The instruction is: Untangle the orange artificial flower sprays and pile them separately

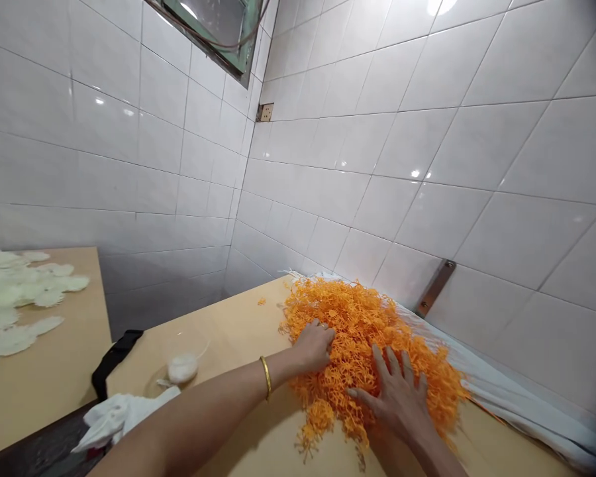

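Right hand (pixel 396 391): grip released, fingers spread over the near right part of a heap of orange, flower-like pieces (pixel 350 318). Left hand (pixel 314 346): fingers curled against the heap's left part; whether this grip holds any piece cannot be told. The heap lies on the table (pixel 243 318), before a white tiled wall (pixel 338 146).

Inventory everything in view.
Tabletops: 2, tan, left, right
Tiled walls: 2, white, behind
Heaped lacy pieces: uncountable, orange, right tabletop
Flat scalloped pieces: many, pale-green, left tabletop
White-filled tub: 1, clear, right tabletop
Crumpled cloth: 1, white, by tub
Strap: 1, black, tabletop edge
Sheeting: 1, whitish, along wall
Bracket: 1, brown, right wall
Socket: 1, beige, wall corner
Window: 1, green-framed, top left
Cable: 1, reddish, across window
Bangle: 1, gold, left wrist
Left hand, right hand: 2, on orange pieces
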Motion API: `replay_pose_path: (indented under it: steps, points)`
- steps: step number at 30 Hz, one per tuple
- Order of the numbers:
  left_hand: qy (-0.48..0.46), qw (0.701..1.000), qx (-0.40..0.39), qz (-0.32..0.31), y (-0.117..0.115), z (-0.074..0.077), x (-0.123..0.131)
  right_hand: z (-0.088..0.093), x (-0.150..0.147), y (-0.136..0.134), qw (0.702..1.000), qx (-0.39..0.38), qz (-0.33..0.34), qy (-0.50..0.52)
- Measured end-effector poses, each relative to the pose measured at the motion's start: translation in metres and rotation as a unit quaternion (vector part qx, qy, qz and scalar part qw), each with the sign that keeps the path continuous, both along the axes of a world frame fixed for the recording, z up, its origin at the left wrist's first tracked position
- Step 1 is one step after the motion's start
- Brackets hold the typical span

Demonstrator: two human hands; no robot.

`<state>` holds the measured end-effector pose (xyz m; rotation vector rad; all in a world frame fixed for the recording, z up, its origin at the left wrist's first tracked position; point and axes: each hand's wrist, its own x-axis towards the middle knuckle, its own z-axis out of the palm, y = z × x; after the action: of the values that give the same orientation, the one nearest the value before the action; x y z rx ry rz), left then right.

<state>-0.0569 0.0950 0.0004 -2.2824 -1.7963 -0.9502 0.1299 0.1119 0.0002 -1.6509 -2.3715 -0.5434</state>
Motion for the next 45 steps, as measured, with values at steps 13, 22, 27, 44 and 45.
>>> replay_pose_path:
  steps: [13,22,27,44,45]
  points:
    - [-0.236,0.95,0.079,0.191,0.055,0.047,-0.075,-0.02,0.022,-0.011,0.999,-0.025,0.01,0.042]
    - [-0.24,0.96,-0.005,0.144,0.094,0.08,-0.079,-0.021,0.024,-0.012,0.997,-0.045,0.006,0.059]
    - [-0.231,0.958,0.072,0.152,0.09,0.145,-0.081,-0.021,0.024,-0.011,0.996,-0.054,0.004,0.077]
    - [0.06,0.992,0.02,-0.112,-0.062,0.039,0.059,0.004,0.057,-0.011,0.938,-0.124,0.086,0.313]
    - [0.077,0.991,0.013,-0.105,-0.061,0.03,0.062,0.012,0.059,-0.015,0.928,-0.108,0.09,0.344]
